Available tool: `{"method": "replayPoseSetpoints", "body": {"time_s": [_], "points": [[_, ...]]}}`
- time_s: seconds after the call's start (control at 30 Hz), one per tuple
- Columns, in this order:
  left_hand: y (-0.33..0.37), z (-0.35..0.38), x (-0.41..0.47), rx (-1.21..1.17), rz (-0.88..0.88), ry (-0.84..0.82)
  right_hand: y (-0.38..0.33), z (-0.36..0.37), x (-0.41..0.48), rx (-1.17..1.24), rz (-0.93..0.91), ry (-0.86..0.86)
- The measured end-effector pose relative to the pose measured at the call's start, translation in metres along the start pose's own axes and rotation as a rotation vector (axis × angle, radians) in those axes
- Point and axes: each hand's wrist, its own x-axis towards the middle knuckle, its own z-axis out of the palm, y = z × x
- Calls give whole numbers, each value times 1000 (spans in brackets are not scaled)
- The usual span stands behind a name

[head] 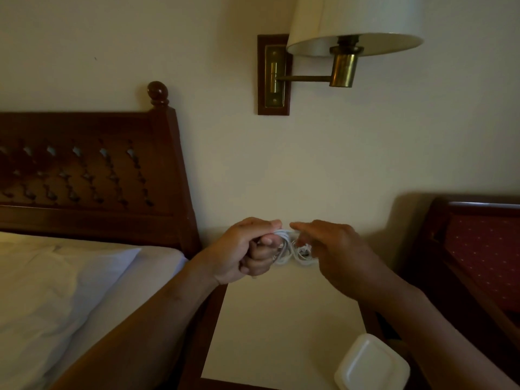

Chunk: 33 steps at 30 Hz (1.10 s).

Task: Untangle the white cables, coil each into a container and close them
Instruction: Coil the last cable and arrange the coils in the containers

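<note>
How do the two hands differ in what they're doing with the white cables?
The left hand is a fist curled round the white cables; the right hand shows its back, forefinger stretched out over them. The left hand's grip is plain; the right hand's is hidden. Both meet at the cables above the bedside table.

The room is dim, with a warm yellow-brown cast. The brightest patch is the bed sheet (56,277) at the near left; the lampshade (351,21) looks pale and unlit. A soft shadow falls on the wall (309,164) beside the chair (478,249) at the right. The left hand (242,249) and right hand (337,249) read dark, the right darker. The white cables (289,249) between them are soft and smeared. Wide-angle stretch tilts the headboard (84,164) and chair outward at the edges.
</note>
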Motion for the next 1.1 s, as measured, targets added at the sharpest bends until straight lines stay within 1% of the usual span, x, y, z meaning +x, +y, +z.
{"method": "replayPoseSetpoints", "body": {"time_s": [0.07,0.1,0.17,0.27,0.4,0.47,0.53,0.6,0.7,0.77,0.87,0.9,0.93,1.03,1.07,1.1], "points": [[-2,7,2,-124,-14,-34,-9,4,-2,375,144,133],[-3,10,3,-185,-18,-51,-16,6,-2,513,192,139],[-3,18,7,-286,-13,-82,-30,11,-5,666,210,121],[0,26,16,-323,9,-26,-40,15,-7,748,216,248],[-1,35,24,-268,41,69,-35,17,-5,595,323,368],[-3,41,26,-245,76,90,-32,15,-5,590,354,408],[-6,46,28,-196,133,166,-31,14,-6,592,359,425],[-9,51,28,-86,208,256,-28,14,-7,611,364,410],[-13,56,30,19,266,318,-24,16,-8,593,346,397],[-12,56,29,30,260,318,-21,15,-11,585,308,378],[-5,48,27,-4,245,296,-9,11,-16,648,194,290],[-3,44,25,-25,239,291,-5,11,-18,623,164,258],[-1,42,24,-45,236,279,2,12,-19,536,133,237],[-1,38,22,-63,225,229,13,17,-16,149,113,238],[-2,38,23,-57,216,218,14,18,-13,96,144,266],[-3,38,23,-50,206,213,13,17,-10,144,207,310]]}}
